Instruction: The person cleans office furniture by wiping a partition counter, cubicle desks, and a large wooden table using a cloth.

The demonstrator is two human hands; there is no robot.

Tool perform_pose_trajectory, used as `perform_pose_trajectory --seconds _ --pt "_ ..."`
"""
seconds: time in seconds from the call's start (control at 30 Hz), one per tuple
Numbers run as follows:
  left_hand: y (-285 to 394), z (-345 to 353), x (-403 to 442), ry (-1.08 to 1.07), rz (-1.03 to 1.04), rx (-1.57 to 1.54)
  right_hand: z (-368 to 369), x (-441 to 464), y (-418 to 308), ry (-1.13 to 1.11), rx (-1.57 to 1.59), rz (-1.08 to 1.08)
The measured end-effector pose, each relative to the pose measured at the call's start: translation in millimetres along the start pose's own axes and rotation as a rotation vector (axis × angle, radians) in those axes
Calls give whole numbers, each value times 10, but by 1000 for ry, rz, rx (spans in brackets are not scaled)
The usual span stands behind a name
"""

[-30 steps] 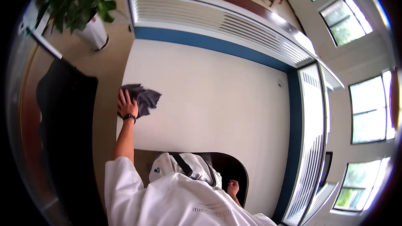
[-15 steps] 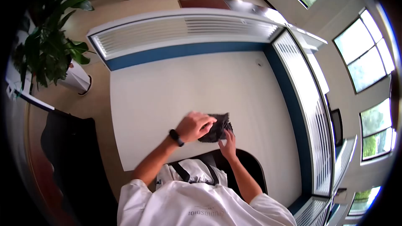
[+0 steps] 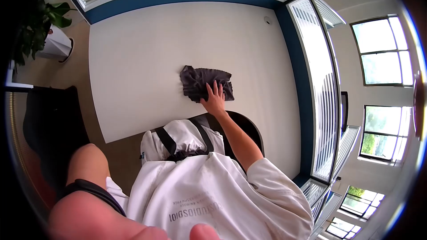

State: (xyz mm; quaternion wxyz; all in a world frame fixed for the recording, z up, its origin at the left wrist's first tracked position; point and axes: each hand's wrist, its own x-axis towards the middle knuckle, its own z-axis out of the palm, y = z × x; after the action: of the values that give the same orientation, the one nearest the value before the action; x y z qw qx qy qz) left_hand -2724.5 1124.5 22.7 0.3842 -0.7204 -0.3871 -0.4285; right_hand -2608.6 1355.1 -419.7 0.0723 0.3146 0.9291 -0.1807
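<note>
A dark grey cloth [image 3: 195, 80] lies crumpled on the white desk top [image 3: 142, 53], near its front edge. My right hand [image 3: 215, 100] rests on the cloth's lower right part, fingers spread and pointing away from me. My left hand [image 3: 95, 218] is raised very close to the camera at the lower left, with a black band on its wrist. It is large and blurred, cut off by the bottom edge, and its finger pose is unclear.
Blue-edged partitions with slatted panels [image 3: 313, 80] border the desk's back and right side. A round desk fitting [image 3: 267, 20] is near the back right corner. At left are a potted plant [image 3: 55, 44] and a black chair [image 3: 53, 115].
My left hand has left the cloth and come up close to the camera. The cloth is more spread out, with my right hand now on top of it. The view has shifted.
</note>
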Motion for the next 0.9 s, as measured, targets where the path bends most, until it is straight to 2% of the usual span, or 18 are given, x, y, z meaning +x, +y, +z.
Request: perform_pose_trajectory --seconds 0.4,0.73,0.8,0.83,0.9 --pt "-17 -314 -280 55 -43 -44 47 -336 28 25 60 -46" --pt "-128 37 -157 -10 -24 4 27 -493 -1 100 55 -113" --pt "-157 86 -181 -17 -32 1 -84 -586 -73 43 97 -23" --pt "-164 114 -207 -24 -36 -2 -60 -586 -51 93 69 -56" --pt "-192 166 -270 -42 -52 -7 5 -562 -4 47 99 -53"
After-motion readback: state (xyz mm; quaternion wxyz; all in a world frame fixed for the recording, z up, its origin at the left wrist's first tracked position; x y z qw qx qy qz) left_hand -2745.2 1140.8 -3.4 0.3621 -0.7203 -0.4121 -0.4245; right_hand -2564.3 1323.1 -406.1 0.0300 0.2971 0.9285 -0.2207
